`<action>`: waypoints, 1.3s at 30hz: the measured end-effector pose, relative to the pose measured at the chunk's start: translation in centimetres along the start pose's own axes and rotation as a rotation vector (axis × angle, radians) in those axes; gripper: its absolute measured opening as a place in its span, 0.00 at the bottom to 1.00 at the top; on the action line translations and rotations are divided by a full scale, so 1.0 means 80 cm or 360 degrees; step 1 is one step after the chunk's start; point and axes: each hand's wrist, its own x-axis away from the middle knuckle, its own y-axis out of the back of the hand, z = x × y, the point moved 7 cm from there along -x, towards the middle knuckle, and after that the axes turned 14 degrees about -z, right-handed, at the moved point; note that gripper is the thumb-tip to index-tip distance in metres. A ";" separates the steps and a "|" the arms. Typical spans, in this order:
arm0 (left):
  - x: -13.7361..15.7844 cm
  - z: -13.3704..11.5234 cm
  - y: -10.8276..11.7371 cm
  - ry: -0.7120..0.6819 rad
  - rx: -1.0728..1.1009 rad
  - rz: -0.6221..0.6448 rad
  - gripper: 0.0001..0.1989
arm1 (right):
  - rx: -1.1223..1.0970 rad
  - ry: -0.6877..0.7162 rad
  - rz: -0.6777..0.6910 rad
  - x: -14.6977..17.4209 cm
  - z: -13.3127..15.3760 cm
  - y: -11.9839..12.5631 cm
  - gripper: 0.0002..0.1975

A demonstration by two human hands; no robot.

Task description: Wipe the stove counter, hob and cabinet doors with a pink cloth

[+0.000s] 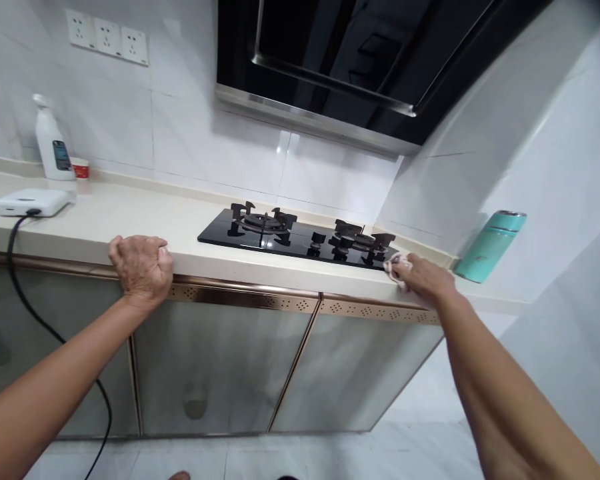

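Note:
At the front right corner of the black glass gas hob [290, 241], my right hand [426, 279] is closed on a crumpled pale cloth [398, 269]. The cloth touches the hob's edge and the countertop beside it. My left hand [143, 268] rests in a fist on the front edge of the pale countertop [190, 261], left of the hob. Nothing shows in its curled fingers. Two burners with black pan supports stand on the hob, with dark knobs between them.
A teal bottle [491, 247] stands right of my right hand, against the wall. On the left are a white spray bottle [54, 143], a red and white tub [81, 168] and a white device [33, 202] with a black cable [27, 303]. A black range hood [325, 60] overhangs the hob.

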 end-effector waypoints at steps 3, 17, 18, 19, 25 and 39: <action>-0.002 -0.005 0.004 0.0077 0.0037 0.0026 0.16 | -0.0154 0.0238 0.0176 0.038 0.092 0.026 0.22; -0.013 -0.003 0.027 -0.0142 0.0125 0.0306 0.19 | -0.0966 0.1399 -0.0024 0.178 0.549 0.184 0.26; -0.014 -0.003 0.029 -0.0163 0.0121 0.0315 0.19 | -0.0968 0.1432 -0.0048 0.181 0.550 0.185 0.25; -0.014 -0.003 0.032 -0.0179 0.0123 0.0325 0.19 | -0.0972 0.1444 -0.0065 0.182 0.543 0.184 0.24; -0.017 -0.005 0.038 -0.0163 0.0165 0.0347 0.20 | -0.0900 0.1081 -0.0360 0.166 0.383 0.123 0.25; -0.012 -0.009 0.030 -0.0018 0.0133 0.0272 0.19 | -0.0271 -0.0544 -0.0455 0.065 -0.084 -0.024 0.30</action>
